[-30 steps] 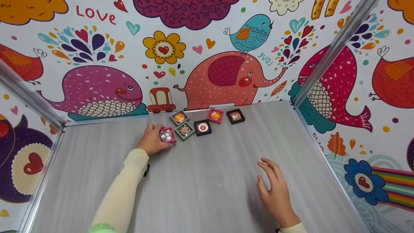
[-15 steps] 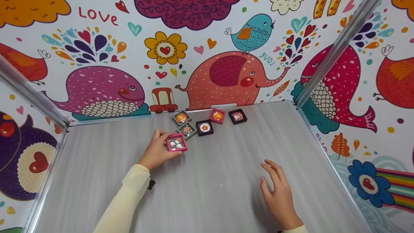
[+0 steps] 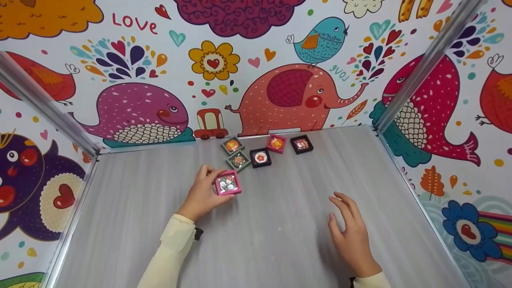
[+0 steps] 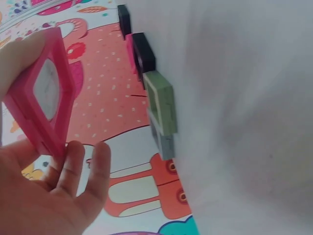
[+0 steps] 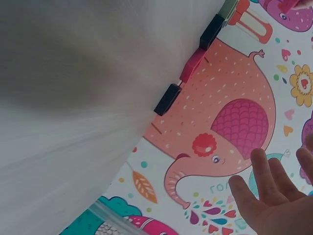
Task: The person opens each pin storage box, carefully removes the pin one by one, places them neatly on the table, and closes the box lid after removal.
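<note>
My left hand (image 3: 202,197) grips a small pink square box (image 3: 228,183) by its edges, between thumb and fingers. Through its clear window a patterned round piece shows. The left wrist view has this pink box (image 4: 47,88) raised off the table, its far sides hidden by the hand. Behind it lie two green boxes, one (image 3: 232,145) nearer the wall and one (image 3: 239,160) just in front. A black box (image 3: 260,158), another pink box (image 3: 276,143) and a second black box (image 3: 301,144) continue to the right. My right hand (image 3: 351,236) hovers over the table, fingers loosely extended, holding nothing.
The grey table (image 3: 280,248) meets a wall printed with cartoon animals (image 3: 280,100) at the back. Metal corner posts (image 3: 424,72) stand at both back corners, and side walls bound the table left and right.
My left hand has lifted the pink box away from the green boxes and brought it nearer and to the right. The right hand has stayed almost still; the head view has shifted slightly.
</note>
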A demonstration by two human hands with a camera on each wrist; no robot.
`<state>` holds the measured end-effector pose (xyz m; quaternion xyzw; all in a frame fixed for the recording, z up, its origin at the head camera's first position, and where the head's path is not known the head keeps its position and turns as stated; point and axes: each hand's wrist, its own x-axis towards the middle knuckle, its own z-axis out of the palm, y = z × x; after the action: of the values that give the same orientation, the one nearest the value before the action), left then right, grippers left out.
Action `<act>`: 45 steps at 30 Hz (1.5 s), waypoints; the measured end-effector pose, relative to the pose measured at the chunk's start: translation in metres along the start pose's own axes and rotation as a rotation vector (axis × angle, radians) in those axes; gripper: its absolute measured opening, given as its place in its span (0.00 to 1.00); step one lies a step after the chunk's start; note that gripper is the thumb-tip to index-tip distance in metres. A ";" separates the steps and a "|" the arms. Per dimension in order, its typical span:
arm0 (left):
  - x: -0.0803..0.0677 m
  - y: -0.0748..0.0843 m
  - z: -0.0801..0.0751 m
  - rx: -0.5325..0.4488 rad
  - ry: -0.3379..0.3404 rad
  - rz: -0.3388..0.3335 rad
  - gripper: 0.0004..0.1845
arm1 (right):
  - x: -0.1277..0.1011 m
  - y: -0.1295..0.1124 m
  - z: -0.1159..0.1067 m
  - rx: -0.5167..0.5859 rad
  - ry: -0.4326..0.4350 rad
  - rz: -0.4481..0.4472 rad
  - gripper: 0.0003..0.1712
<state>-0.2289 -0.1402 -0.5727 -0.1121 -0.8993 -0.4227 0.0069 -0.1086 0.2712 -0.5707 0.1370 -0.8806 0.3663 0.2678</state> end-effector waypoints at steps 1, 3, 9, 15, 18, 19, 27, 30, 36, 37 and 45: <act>-0.002 0.002 0.001 0.002 0.007 0.002 0.43 | 0.001 0.001 0.001 0.010 -0.009 -0.007 0.33; -0.006 0.005 0.003 0.008 0.021 0.012 0.43 | 0.003 0.002 0.005 0.021 -0.019 -0.029 0.33; -0.013 0.018 0.006 0.008 0.055 0.033 0.42 | 0.013 0.005 0.017 0.068 -0.006 -0.098 0.36; -0.016 0.033 0.011 -0.005 0.039 0.057 0.43 | 0.031 0.009 0.025 0.153 -0.018 -0.100 0.35; -0.016 0.038 0.014 -0.016 0.023 0.075 0.43 | 0.038 0.010 0.031 0.181 -0.062 -0.119 0.35; -0.015 0.040 0.015 -0.021 0.015 0.079 0.43 | 0.039 0.010 0.034 0.195 -0.083 -0.121 0.35; -0.006 0.056 0.015 -0.023 -0.053 0.137 0.43 | 0.059 0.001 0.056 0.603 -0.330 0.165 0.25; 0.001 0.067 0.015 -0.001 -0.070 0.171 0.43 | 0.069 -0.004 0.068 0.827 -0.420 0.360 0.26; 0.011 0.078 0.017 0.010 -0.098 0.244 0.43 | 0.088 -0.013 0.089 1.234 -0.566 0.604 0.33; 0.013 0.079 0.017 0.012 -0.101 0.251 0.43 | 0.091 -0.014 0.092 1.282 -0.584 0.619 0.33; 0.015 0.087 0.013 -0.008 -0.091 0.282 0.43 | 0.096 -0.030 0.111 1.502 -0.594 0.707 0.34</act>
<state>-0.2245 -0.0738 -0.5136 -0.2567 -0.8722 -0.4157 0.0249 -0.2153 0.1659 -0.5639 0.0858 -0.4310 0.8592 -0.2620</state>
